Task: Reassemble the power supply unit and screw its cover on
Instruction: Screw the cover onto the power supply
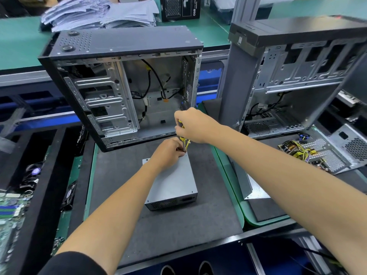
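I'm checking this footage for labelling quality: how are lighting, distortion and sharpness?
Head view: even overhead light and soft shadows, no harsh glare on the grey metal power supply box; wide-angle bending curves the open black computer case and bench edges; the centre is sharp, the stacked grey papers at the top look smeared.

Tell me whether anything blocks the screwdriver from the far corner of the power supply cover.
Nothing visible blocks it. The right hand grips the screwdriver upright over the far right corner of the power supply unit, and the left hand rests at that corner beside the shaft. The tip is hidden behind the left hand's fingers.
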The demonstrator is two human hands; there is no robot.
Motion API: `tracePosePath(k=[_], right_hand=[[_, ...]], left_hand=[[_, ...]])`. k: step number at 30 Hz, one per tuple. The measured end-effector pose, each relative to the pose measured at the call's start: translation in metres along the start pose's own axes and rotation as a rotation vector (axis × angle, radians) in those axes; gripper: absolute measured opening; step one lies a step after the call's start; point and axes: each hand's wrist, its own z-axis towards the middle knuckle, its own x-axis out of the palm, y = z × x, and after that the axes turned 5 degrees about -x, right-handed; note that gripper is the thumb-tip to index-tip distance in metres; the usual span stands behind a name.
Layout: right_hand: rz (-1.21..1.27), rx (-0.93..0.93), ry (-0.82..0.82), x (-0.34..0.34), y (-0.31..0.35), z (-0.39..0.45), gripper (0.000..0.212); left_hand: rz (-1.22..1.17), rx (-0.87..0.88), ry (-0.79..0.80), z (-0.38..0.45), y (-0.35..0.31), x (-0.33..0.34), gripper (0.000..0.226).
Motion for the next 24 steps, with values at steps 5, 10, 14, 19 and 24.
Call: tracePosePath(k=[5, 10, 14, 19, 24], right_hand=[[-0.001, 0.007, 0.010, 0.001, 0.000, -0.002, 0.014], [0.009, 0.018, 0.025, 0.001, -0.001, 0.001, 0.016], [-0.045, 0.027, 0.030, 0.000, -0.001, 0.002, 0.018], [-0.123, 0.008, 0.062, -0.003, 0.001, 0.007, 0.016], [-0.116, -0.035, 0.103, -0.001, 0.004, 0.012, 0.013]], left_hand=[[-0.042, -0.016, -0.015, -0.003, 0.001, -0.001, 0.007], [-0.148, -0.068, -0.022, -0.005, 0.007, -0.001, 0.006], [-0.196, -0.112, -0.043, -0.006, 0.009, 0.002, 0.006], [-0.215, -0.134, -0.066, -0.007, 0.010, 0.005, 0.006], [-0.224, -0.131, -0.063, -0.009, 0.011, 0.004, 0.007]])
